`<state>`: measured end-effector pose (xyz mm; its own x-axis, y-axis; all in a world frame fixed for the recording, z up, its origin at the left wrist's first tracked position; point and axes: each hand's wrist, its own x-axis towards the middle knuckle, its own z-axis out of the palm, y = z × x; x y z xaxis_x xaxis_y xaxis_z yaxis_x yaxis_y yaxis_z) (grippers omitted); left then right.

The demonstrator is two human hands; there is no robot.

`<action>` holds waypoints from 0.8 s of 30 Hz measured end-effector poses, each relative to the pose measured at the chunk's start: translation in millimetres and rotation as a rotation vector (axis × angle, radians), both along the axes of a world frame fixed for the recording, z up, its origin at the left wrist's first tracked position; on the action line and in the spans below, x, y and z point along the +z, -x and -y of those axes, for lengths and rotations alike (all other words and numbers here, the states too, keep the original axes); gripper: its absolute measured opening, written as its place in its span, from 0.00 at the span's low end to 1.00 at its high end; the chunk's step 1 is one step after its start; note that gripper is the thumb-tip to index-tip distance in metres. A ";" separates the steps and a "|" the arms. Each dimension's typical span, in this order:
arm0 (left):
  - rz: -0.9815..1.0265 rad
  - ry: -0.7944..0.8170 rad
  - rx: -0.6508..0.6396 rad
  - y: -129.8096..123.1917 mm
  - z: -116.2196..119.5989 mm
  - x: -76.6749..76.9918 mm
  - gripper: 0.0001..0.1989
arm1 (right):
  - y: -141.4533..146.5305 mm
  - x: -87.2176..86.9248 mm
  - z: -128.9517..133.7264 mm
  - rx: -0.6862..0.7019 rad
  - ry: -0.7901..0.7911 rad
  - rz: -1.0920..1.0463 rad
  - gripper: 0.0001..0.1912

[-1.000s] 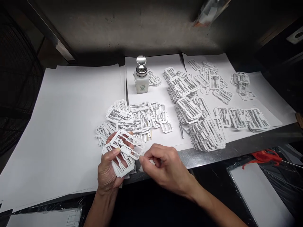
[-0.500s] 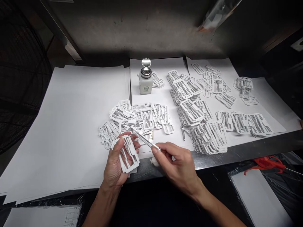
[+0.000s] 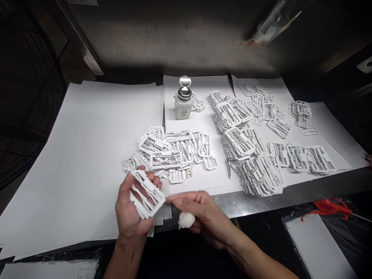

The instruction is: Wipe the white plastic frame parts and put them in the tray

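My left hand holds a small stack of white plastic frames with thin bars inside, thumb on the near side and fingers behind. My right hand is just right of the stack, its index fingertip at the stack's right corner. A white cotton wad is held in the lower fingers of that hand. Beyond my hands lies a loose heap of similar white frames.
A pump bottle with its metal lid raised stands behind the heap. Tall stacks of frames are to the right. A nail clipper lies beside them. White paper covers the bench. A red-handled tool lies lower right.
The single frame held edge-on in my right hand is no longer seen apart from the stack. My left hand has moved slightly left and tilted the stack; my right hand has come lower.
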<state>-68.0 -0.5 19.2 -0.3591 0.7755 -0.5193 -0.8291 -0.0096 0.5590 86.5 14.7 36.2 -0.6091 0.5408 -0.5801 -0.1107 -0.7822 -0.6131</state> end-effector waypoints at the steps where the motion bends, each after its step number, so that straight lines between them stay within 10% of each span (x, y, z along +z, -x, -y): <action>1: -0.008 0.014 0.020 4.9 -0.2 1.0 0.15 | -2.2 1.1 -7.8 -0.011 -0.142 0.121 0.17; 5: -0.053 0.028 -0.092 18.2 2.2 2.8 0.18 | 0.8 1.3 -54.4 0.071 -0.740 0.605 0.27; 9: -0.049 0.067 -0.205 18.9 6.3 -1.4 0.12 | 13.1 -4.5 -94.5 0.243 -0.887 0.790 0.18; 14: -0.082 0.140 -0.229 15.8 5.0 -4.7 0.11 | 6.5 -4.5 -99.5 0.276 -0.804 0.680 0.09; 24: -0.210 0.112 -0.210 -0.6 3.0 -5.3 0.18 | -14.2 -15.8 -34.5 -0.049 -0.099 0.075 0.14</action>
<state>-67.4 -3.5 13.9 -0.3053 0.7861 -0.5374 -0.6731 0.2211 0.7058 100.7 49.2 20.4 -0.5373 0.6255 -0.5658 -0.0979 -0.7125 -0.6948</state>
